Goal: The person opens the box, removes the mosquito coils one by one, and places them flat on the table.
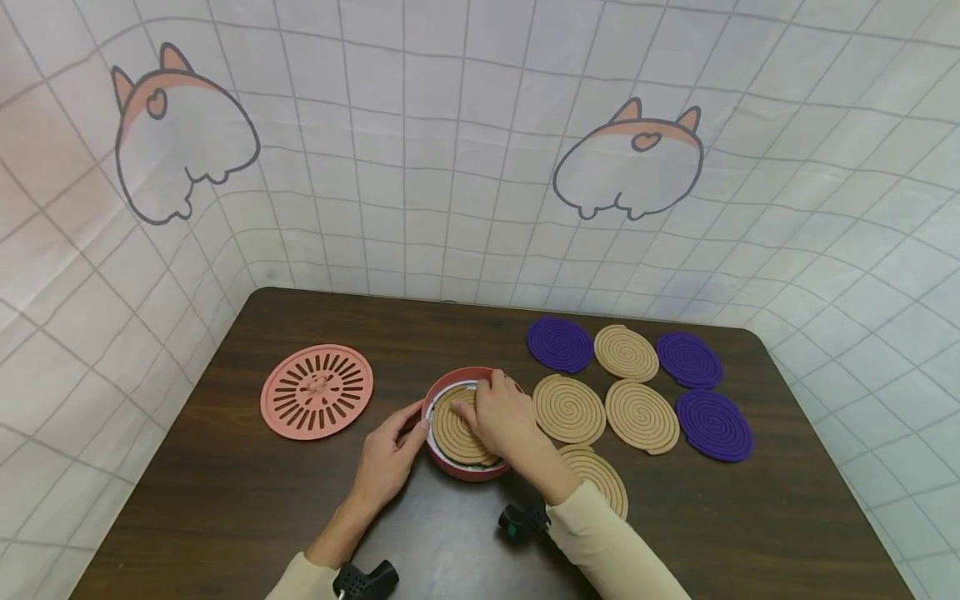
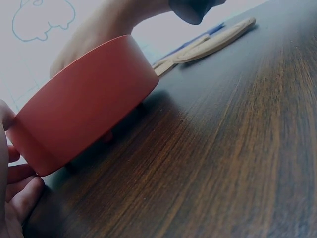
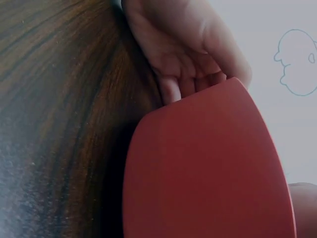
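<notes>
A round red tin-like dish [image 1: 467,475] with a pale lining rests on the dark table, and a tan mosquito coil [image 1: 453,433] lies inside it. My left hand [image 1: 386,458] grips the dish's left side, thumb near the rim; in the right wrist view this hand [image 3: 190,49] has its fingers low on the wall. My right hand [image 1: 506,417] reaches over the dish's right side, its thumb on top of the coil and its fingers bent at the coil's far right edge. Those fingertips are partly hidden. The left wrist view shows the red wall [image 2: 89,99] from outside.
A pink slotted lid [image 1: 317,392] lies at the left. Several tan coils [image 1: 568,408] and purple coils [image 1: 714,425] lie flat at the right; one tan coil [image 1: 600,479] is partly beneath the right forearm. A gridded white curtain [image 1: 420,167] surrounds the table [image 1: 225,500].
</notes>
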A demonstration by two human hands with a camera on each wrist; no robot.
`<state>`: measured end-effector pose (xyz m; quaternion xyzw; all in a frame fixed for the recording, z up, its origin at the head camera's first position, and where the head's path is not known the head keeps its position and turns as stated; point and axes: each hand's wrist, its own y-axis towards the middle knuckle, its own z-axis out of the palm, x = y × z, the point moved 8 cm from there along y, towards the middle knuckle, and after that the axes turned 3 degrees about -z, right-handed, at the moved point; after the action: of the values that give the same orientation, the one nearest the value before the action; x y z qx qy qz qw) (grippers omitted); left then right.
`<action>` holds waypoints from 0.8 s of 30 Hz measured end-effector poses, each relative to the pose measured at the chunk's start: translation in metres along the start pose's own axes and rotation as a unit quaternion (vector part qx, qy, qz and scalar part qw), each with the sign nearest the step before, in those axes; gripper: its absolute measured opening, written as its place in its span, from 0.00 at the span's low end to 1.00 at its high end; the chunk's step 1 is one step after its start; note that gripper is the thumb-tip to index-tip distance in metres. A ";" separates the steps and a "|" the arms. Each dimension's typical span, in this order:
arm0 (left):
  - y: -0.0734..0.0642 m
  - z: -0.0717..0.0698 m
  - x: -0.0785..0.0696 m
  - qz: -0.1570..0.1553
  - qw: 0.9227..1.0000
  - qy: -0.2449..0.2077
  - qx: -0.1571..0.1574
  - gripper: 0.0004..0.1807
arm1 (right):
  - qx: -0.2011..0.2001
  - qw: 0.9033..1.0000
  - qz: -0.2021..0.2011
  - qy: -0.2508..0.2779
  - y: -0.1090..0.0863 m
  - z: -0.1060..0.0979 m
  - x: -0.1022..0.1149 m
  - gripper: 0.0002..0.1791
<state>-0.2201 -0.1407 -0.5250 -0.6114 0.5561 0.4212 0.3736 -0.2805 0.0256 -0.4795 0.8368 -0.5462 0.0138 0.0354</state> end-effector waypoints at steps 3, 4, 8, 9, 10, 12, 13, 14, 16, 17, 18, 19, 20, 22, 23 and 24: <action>0.000 0.000 -0.001 0.002 1.000 -0.004 -0.001 0.21 | 0.004 1.000 0.005 0.001 0.001 -0.001 0.000 0.37; 0.000 0.000 -0.001 0.002 1.000 -0.006 -0.001 0.21 | 0.005 1.000 0.006 0.001 0.002 -0.001 -0.001 0.37; 0.000 0.000 -0.001 0.006 1.000 -0.007 -0.004 0.21 | 0.000 1.000 0.010 0.007 0.001 -0.002 -0.002 0.34; 0.000 0.000 -0.001 0.008 1.000 -0.007 -0.005 0.21 | -0.003 1.000 0.011 0.010 0.002 -0.003 -0.002 0.33; 0.000 0.000 -0.001 0.010 1.000 -0.006 -0.006 0.21 | -0.007 1.000 0.010 0.012 0.002 -0.003 -0.002 0.32; 0.000 0.000 -0.001 0.013 1.000 -0.005 -0.008 0.21 | -0.016 1.000 0.006 0.015 0.002 -0.005 -0.001 0.30; 0.000 0.000 -0.001 0.013 1.000 -0.005 -0.009 0.21 | -0.021 1.000 0.000 0.015 0.003 -0.006 0.001 0.29; 0.000 0.000 -0.001 0.011 1.000 -0.005 -0.009 0.21 | -0.024 1.000 -0.009 0.016 0.003 -0.006 0.002 0.28; 0.000 -0.001 -0.001 0.011 1.000 -0.005 -0.009 0.21 | -0.026 0.999 -0.027 0.011 0.003 -0.007 0.007 0.27; 0.000 -0.001 -0.001 0.010 1.000 -0.006 -0.008 0.21 | -0.027 0.999 -0.036 0.008 0.004 -0.007 0.009 0.27; 0.000 -0.001 -0.001 0.010 1.000 -0.007 -0.007 0.21 | -0.027 0.999 -0.043 0.007 0.004 -0.006 0.010 0.27; 0.000 -0.001 -0.001 0.009 1.000 -0.008 -0.006 0.21 | -0.026 0.998 -0.048 0.006 0.004 -0.006 0.011 0.27; 0.000 -0.001 -0.001 0.009 1.000 -0.009 -0.005 0.21 | -0.023 0.998 -0.050 0.007 0.005 -0.005 0.012 0.27; 0.000 0.000 -0.001 0.005 1.000 -0.012 -0.003 0.21 | -0.022 0.999 -0.047 0.012 0.006 -0.003 0.011 0.28; 0.000 0.000 -0.001 0.005 1.000 -0.013 -0.002 0.21 | -0.022 0.999 -0.045 0.017 0.007 -0.002 0.010 0.28; 0.000 0.000 -0.001 0.004 1.000 -0.014 -0.001 0.21 | -0.021 0.999 -0.044 0.022 0.008 -0.001 0.010 0.28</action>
<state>-0.2199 -0.1404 -0.5244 -0.6032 0.5530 0.4319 0.3792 -0.2835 0.0138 -0.4778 0.8586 -0.5081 0.0190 0.0655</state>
